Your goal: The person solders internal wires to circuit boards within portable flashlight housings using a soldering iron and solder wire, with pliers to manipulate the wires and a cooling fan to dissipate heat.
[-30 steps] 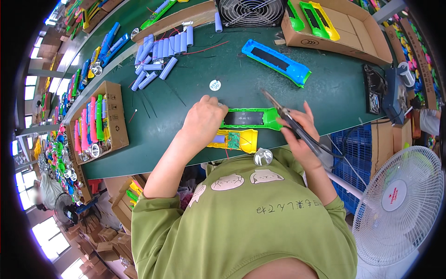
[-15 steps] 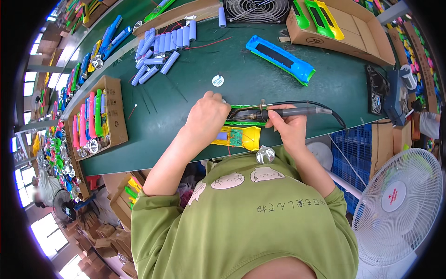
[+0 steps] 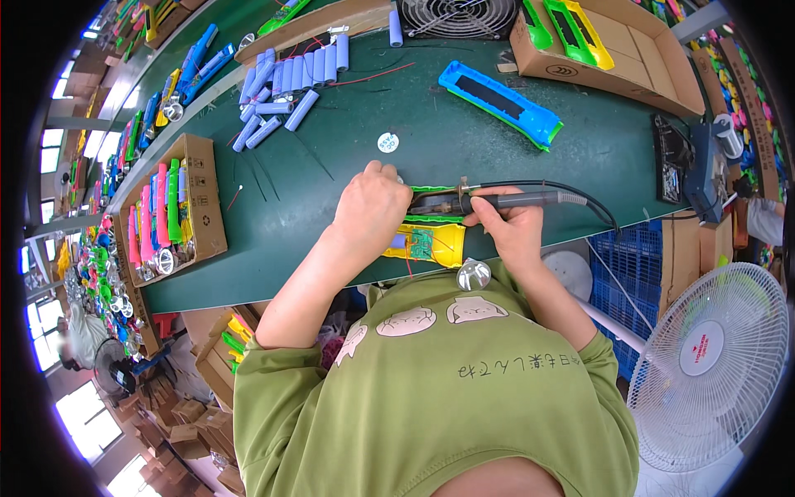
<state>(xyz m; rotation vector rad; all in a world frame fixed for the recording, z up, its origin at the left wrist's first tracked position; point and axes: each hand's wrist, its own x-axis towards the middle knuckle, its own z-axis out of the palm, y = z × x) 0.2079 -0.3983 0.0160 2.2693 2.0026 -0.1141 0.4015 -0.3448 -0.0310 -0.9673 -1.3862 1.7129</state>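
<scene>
Gripping a grey soldering iron like a pen, the right hand has laid it nearly flat, its tip pointing to nine o'clock into the green shell; a second ago the tool stood slanted, its tip raised toward eleven o'clock, clear of the work; half a second ago it had already come level, so it has since only settled closer; the black cord loops away toward three o'clock. The left hand lies curled over the shell's nine o'clock end, fingers pressed down on it, hardly shifted across the three pictures; whether they pinch a wire under there is hidden. The yellow shell half with its small circuit board touches the green shell at its six o'clock side, at the near edge of the green table; a round silver reflector sits just beside it at five o'clock. Judging by the lowered tip, the soldering of a joint inside the shell looks begun rather than merely prepared. A blue shell lies well apart at one o'clock; pale blue battery cells at eleven.
</scene>
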